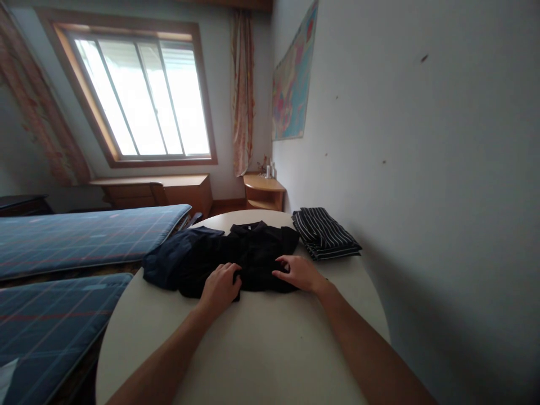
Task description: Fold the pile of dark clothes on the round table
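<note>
A black collared shirt [257, 253] lies spread across the white round table [261, 349], its collar toward the far side. Over its near left part rests my left hand [221, 286], fingers bent and a gap between thumb and forefinger. My right hand [301, 273] is at the shirt's right side, thumb and fingers curved and apart with no cloth between them. Beside the shirt on the left, and partly overlapped by it, is a crumpled dark navy garment [166, 261]. A folded black garment with white stripes [327, 232] sits at the table's right edge.
Two beds with blue plaid mattresses [84, 236] stand left of the table. A plain wall [442, 197] runs close along the right. Beyond are a wooden desk [185, 183], a chair [135, 194], a corner shelf [265, 183] and a window [147, 101].
</note>
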Demonstrator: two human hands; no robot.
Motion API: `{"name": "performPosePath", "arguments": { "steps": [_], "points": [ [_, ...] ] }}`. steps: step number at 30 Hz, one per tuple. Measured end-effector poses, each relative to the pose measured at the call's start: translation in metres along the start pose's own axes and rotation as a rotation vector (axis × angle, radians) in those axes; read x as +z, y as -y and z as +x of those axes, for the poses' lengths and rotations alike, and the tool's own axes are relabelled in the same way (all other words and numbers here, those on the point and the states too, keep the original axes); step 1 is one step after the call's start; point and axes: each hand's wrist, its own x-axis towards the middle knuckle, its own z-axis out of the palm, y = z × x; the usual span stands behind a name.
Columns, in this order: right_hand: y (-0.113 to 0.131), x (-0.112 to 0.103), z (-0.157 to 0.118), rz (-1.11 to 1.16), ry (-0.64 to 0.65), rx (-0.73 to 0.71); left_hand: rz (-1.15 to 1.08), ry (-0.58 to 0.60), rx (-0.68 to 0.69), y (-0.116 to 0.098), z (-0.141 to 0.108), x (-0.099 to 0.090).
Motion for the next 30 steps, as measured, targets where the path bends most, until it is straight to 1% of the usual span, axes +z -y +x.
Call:
{"name": "performPosePath", "arguments": {
  "steps": [2, 4, 6, 7, 10, 13, 14, 15, 16, 18, 20, 23, 24, 25, 26, 27, 28, 29, 30],
  "points": [
    [-0.001, 0.001, 0.001, 0.001, 0.034, 0.02, -0.058, -0.053, -0.031, 0.004, 0.002, -0.005],
    [-0.002, 0.0, 0.003, 0.004, 0.044, 0.01, -0.132, -0.142, -0.061, 0.01, 0.004, -0.011],
    [-0.001, -0.003, 0.004, 0.013, 0.019, -0.035, -0.233, -0.213, -0.082, 0.016, 0.007, -0.019],
    [-0.001, -0.005, 0.004, 0.025, -0.012, -0.059, -0.292, -0.225, -0.085, 0.018, 0.009, -0.024],
    [0.003, -0.014, 0.004, 0.098, -0.129, -0.086, -0.473, -0.18, -0.055, 0.025, 0.014, -0.039],
    [0.01, -0.028, 0.001, 0.213, -0.166, -0.083, -0.626, -0.107, -0.046, 0.029, 0.014, -0.053],
    [0.013, -0.033, -0.002, 0.244, -0.162, -0.086, -0.664, -0.05, -0.07, 0.03, 0.012, -0.058],
    [0.016, -0.037, -0.006, 0.27, -0.15, -0.093, -0.695, 0.033, -0.097, 0.03, 0.008, -0.062],
    [0.02, -0.042, -0.011, 0.291, -0.129, -0.104, -0.715, 0.139, -0.12, 0.03, 0.002, -0.065],
    [0.029, -0.048, -0.025, 0.326, -0.045, -0.131, -0.722, 0.402, -0.13, 0.029, -0.012, -0.072],
    [0.04, -0.053, -0.043, 0.361, 0.103, -0.149, -0.697, 0.679, -0.089, 0.026, -0.028, -0.079],
    [0.058, -0.055, -0.07, 0.404, 0.396, -0.163, -0.682, 1.072, -0.02, 0.022, -0.045, -0.086],
    [0.064, -0.055, -0.078, 0.416, 0.505, -0.17, -0.711, 1.172, -0.024, 0.021, -0.048, -0.087],
    [0.07, -0.054, -0.084, 0.425, 0.613, -0.173, -0.756, 1.235, -0.04, 0.021, -0.049, -0.088],
    [0.076, -0.053, -0.09, 0.428, 0.724, -0.168, -0.805, 1.244, -0.061, 0.022, -0.048, -0.086],
    [0.08, -0.052, -0.094, 0.43, 0.834, -0.152, -0.842, 1.189, -0.08, 0.024, -0.046, -0.084],
    [0.084, -0.051, -0.097, 0.435, 0.936, -0.129, -0.848, 1.068, -0.086, 0.027, -0.042, -0.079],
    [0.086, -0.049, -0.097, 0.443, 1.009, -0.106, -0.817, 0.893, -0.072, 0.031, -0.038, -0.074],
    [0.087, -0.048, -0.097, 0.446, 1.031, -0.089, -0.734, 0.694, -0.056, 0.036, -0.033, -0.067]
  ]
}}
